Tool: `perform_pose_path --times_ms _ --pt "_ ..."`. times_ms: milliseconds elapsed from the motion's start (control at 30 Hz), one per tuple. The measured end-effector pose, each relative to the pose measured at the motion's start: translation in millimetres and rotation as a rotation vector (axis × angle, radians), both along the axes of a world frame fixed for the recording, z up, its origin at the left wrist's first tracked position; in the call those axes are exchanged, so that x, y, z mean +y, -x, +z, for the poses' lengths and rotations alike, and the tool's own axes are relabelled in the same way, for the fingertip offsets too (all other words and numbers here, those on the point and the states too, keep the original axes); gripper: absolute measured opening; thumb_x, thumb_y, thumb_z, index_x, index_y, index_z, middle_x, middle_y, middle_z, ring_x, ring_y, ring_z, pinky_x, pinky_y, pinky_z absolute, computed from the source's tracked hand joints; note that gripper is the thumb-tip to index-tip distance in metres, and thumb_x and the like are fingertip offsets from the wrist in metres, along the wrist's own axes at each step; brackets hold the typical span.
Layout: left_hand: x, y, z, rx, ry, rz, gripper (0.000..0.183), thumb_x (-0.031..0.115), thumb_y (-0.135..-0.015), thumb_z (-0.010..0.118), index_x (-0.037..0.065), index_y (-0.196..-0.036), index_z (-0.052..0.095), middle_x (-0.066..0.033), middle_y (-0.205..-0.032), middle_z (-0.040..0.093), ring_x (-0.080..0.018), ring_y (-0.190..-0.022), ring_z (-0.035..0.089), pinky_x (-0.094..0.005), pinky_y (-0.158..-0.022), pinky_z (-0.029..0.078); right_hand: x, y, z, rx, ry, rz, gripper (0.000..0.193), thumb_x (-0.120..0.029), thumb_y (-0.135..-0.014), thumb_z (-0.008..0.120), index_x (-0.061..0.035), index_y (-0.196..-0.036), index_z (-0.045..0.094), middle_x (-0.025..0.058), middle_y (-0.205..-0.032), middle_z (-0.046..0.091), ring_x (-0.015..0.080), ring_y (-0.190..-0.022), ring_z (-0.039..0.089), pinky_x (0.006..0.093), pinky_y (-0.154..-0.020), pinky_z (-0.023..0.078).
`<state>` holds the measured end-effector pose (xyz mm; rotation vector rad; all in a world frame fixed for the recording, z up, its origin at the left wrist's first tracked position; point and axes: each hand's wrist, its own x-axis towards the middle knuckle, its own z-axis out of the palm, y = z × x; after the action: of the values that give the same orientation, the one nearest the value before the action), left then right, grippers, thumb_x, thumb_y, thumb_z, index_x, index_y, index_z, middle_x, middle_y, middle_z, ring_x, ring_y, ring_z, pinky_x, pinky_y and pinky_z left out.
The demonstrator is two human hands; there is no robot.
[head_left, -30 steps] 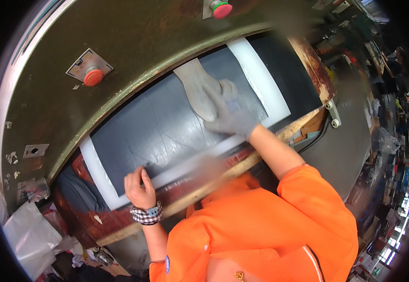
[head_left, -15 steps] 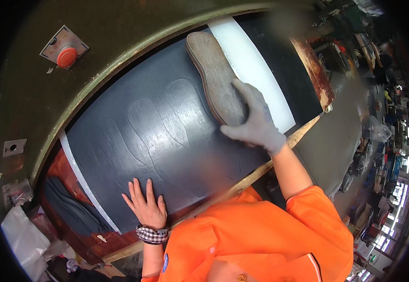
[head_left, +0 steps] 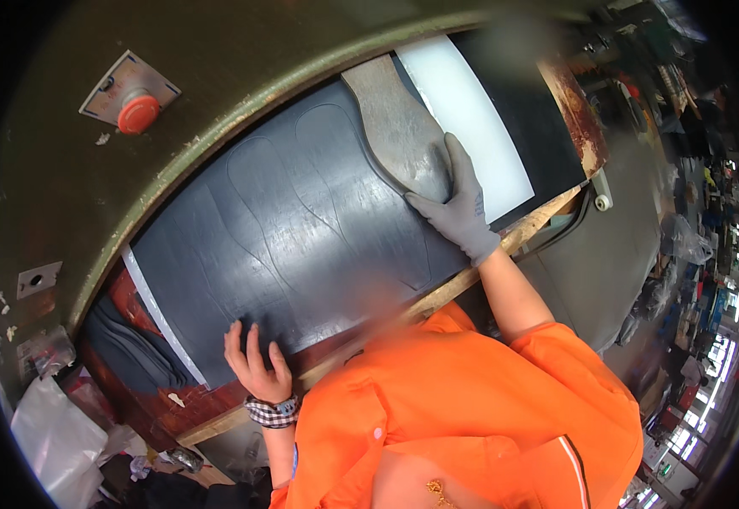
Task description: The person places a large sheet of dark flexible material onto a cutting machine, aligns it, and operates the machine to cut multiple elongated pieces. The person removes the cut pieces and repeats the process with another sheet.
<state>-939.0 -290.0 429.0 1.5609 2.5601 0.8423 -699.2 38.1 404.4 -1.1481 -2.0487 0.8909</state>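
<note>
Grey-gloved, our right hand (head_left: 459,202) grips the block (head_left: 399,127), now settled beside marked shapes (head_left: 323,157), partly under the machine (head_left: 242,51), our left hand (head_left: 259,369) loosely curled, empty.

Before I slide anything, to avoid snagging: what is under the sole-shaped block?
Dark sheet shows along the left edge of the sole-shaped block, white board along its right. Directly beneath is covered, so marks there cannot be seen.
</note>
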Motion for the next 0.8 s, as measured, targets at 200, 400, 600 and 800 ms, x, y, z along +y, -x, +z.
perform_pose_path --times_ms 200,400,600,800 --pt "28 -2 -24 0.013 -0.189 -0.070 0.027 0.008 -0.090 0.065 0.000 -0.115 0.069 -0.0140 -0.105 0.060 -0.0315 -0.091 0.055 -0.0430 -0.082 0.046 59 59 21 -0.134 -0.265 0.054 0.101 -0.029 -0.074 0.086 0.0048 -0.151 0.030 0.0279 -0.147 0.042 0.0398 -0.135 0.046 0.0424 -0.112 0.039" --pt "75 49 -53 0.045 -0.221 0.011 0.023 0.001 -0.089 0.063 -0.002 -0.112 0.065 -0.0147 -0.082 0.061 -0.0338 -0.073 0.054 -0.0446 -0.072 0.045 159 130 103 -0.086 -0.758 -0.141 0.067 -0.039 -0.096 0.063 0.0123 -0.133 0.039 0.0333 -0.124 0.047 0.0492 -0.110 0.049 0.0522 -0.096 0.040" --pt "123 104 -50 -0.032 -0.300 0.109 0.005 0.002 -0.090 0.062 0.001 -0.089 0.057 -0.0132 -0.073 0.056 -0.0322 -0.067 0.053 -0.0433 -0.064 0.044 172 174 92 0.092 -0.866 -0.236 0.089 -0.036 -0.090 0.072 0.0160 -0.143 0.023 0.0354 -0.136 0.036 0.0491 -0.125 0.039 0.0511 -0.108 0.031" --pt "139 120 -33 0.079 -0.235 0.040 0.013 0.008 -0.091 0.063 0.000 -0.081 0.061 -0.0155 -0.074 0.059 -0.0356 -0.066 0.056 -0.0443 -0.062 0.046 156 128 62 0.021 -0.692 -0.214 0.091 -0.024 -0.086 0.078 0.0071 -0.151 0.023 0.0309 -0.144 0.037 0.0443 -0.130 0.042 0.0463 -0.106 0.039"
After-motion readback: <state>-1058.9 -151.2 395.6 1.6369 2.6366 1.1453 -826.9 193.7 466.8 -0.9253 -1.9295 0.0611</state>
